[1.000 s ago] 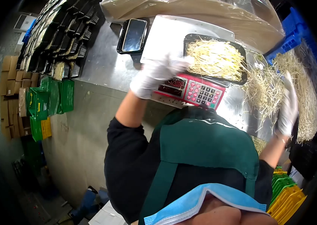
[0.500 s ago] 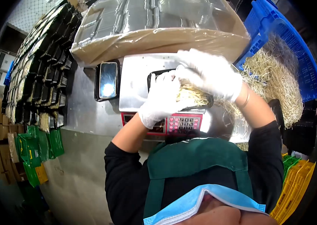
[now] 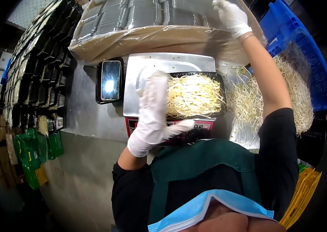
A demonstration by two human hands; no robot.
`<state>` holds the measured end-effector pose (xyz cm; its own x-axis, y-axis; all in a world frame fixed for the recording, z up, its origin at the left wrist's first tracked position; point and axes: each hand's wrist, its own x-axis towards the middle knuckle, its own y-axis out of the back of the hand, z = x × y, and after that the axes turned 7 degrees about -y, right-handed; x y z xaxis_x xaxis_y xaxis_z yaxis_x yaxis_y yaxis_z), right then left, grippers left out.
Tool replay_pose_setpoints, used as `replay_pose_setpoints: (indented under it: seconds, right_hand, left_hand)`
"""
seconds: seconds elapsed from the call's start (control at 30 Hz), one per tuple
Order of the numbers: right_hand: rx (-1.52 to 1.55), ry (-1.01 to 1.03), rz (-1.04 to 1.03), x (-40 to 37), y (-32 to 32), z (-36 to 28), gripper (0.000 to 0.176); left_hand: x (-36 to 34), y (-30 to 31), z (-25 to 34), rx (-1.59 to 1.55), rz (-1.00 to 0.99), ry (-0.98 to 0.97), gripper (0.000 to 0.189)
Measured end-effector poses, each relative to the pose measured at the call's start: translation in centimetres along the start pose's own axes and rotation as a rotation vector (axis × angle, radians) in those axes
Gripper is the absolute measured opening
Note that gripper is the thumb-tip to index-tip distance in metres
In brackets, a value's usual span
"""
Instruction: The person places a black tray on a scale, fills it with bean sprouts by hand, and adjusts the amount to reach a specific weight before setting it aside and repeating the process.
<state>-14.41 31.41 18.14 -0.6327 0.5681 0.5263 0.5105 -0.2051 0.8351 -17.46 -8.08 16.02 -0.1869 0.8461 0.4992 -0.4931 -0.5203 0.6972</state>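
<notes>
My left hand point(image 3: 151, 114), in a white glove, is open at the left end of a black tray point(image 3: 223, 92). Its fingers point away from me and look slightly blurred, while the thumb stretches right along the tray's near side. Pale bean sprouts point(image 3: 195, 96) fill the tray, which rests on the steel plate of a weighing scale point(image 3: 136, 83). Over the far right of a box of clear plastic lids point(image 3: 144, 15) reaches my gloved right hand point(image 3: 232, 17), its fingers apart above the lids.
Loose sprouts point(image 3: 246, 98) are heaped right of the scale, beside a blue crate point(image 3: 314, 65). On the left, a phone point(image 3: 110, 80) lies in another black tray. Tall stacks of filled trays point(image 3: 32, 73) stand at the far left, near green crates point(image 3: 32, 152).
My right hand has left the sprouts and moved up to the lids. My left hand has drawn back to the tray's left end, uncovering the sprouts.
</notes>
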Motion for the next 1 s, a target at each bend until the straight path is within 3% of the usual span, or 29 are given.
replay_pose_setpoints:
  seconds: [0.07,0.1,0.17,0.23,0.27,0.3,0.33,0.4,0.43,0.47,0.5,0.57,0.6,0.63,0.7,0.77,0.8,0.83,0.87,0.9,0.93,0.97,1.0]
  right_hand:
    - [0.111,0.084,0.159,0.4,-0.1,1.9,0.029]
    - [0.308,0.109,0.246,0.5,-0.3,2.9,0.028]
    - [0.485,-0.015,0.075,-1.0,6.7,-2.1,0.028]
    - [0.481,0.188,0.077,-2.3,9.3,-3.3,0.029]
    - [0.492,0.205,0.074,-5.2,11.4,-5.0,0.038]
    - [0.152,0.611,0.302,-6.0,10.5,-3.8,0.019]
    - [0.33,0.775,0.332,-9.0,12.6,-6.8,0.026]
    - [0.138,0.871,0.038,-15.7,16.0,-9.6,0.03]
    - [0.177,0.97,-0.123,-18.1,16.3,-9.2,0.034]
    - [0.184,0.819,-0.451,-19.8,17.4,-9.1,0.043]
    - [0.187,0.82,-0.447,-19.9,17.7,-8.6,0.043]
    - [0.586,0.561,-0.117,-19.9,18.4,-7.7,0.071]
    - [0.741,0.247,0.044,-21.6,16.7,-7.7,0.068]
    - [0.95,0.064,0.007,-23.3,15.0,-8.2,0.064]
    - [0.952,-0.299,-0.298,-24.5,13.3,-7.1,0.052]
    - [0.762,-0.14,-0.034,-22.6,10.2,-5.8,0.032]
    - [0.819,-0.232,-0.1,-21.8,9.2,-5.8,0.027]
    - [0.877,-0.318,-0.168,-20.8,8.1,-6.0,0.023]
    - [0.882,-0.311,-0.172,-20.3,5.5,-5.2,0.023]
    - [0.65,-0.155,0.004,-20.3,1.9,-4.0,0.022]
    - [0.414,-0.003,0.176,-20.3,-0.1,-3.5,0.022]
    - [0.416,0.003,0.171,-20.1,0.2,-3.8,0.022]
    - [0.73,-0.184,-0.079,-20.1,1.5,-4.3,0.023]
  left_hand:
    - [-1.2,0.7,0.8,-0.12,0.193,0.09,0.102]
    - [-1.4,1.0,1.6,-0.212,0.292,0.177,0.098]
    - [-3.2,0.6,0.5,-0.255,0.445,0.283,0.088]
    - [-3.1,1.3,-1.2,-0.554,0.756,0.455,0.075]
    - [-3.4,2.0,-1.1,-0.42,0.791,0.446,0.06]
    - [-2.0,3.1,1.2,-0.484,0.771,0.48,0.065]
    - [-2.2,3.4,0.9,-0.721,0.725,0.432,0.067]
    - [-1.6,3.9,-0.3,-1.178,0.535,0.357,0.066]
    - [-0.4,4.2,1.7,-0.956,0.437,0.429,0.059]
    - [-0.2,3.7,2.2,-0.933,0.437,0.397,0.047]
    - [-0.1,3.1,2.6,-0.909,0.435,0.364,0.035]
    - [-0.4,1.7,4.4,-0.951,0.449,0.405,0.023]
    - [-0.4,0.4,4.7,-1.056,0.407,0.404,0.021]
    - [-0.7,-0.6,4.7,-1.161,0.361,0.402,0.019]
    - [-0.3,-1.3,3.3,-1.173,0.288,0.394,0.015]
    - [1.4,-1.6,1.1,-0.697,0.257,0.275,0.023]
    - [1.9,-1.5,-1.7,0.198,0.186,-0.163,0.025]
    - [3.1,-3.0,-3.6,-0.291,0.37,0.054,0.026]
    - [3.6,-2.7,-5.5,-0.303,0.2,0.154,0.027]
    - [3.8,-2.4,-7.0,-0.312,0.032,0.254,0.029]
    - [3.3,-3.1,-8.5,-0.308,0.037,0.259,0.029]
    - [2.7,-4.5,-9.8,-0.092,0.142,0.182,0.03]
    - [2.5,-5.4,-10.6,0.122,0.245,0.105,0.031]
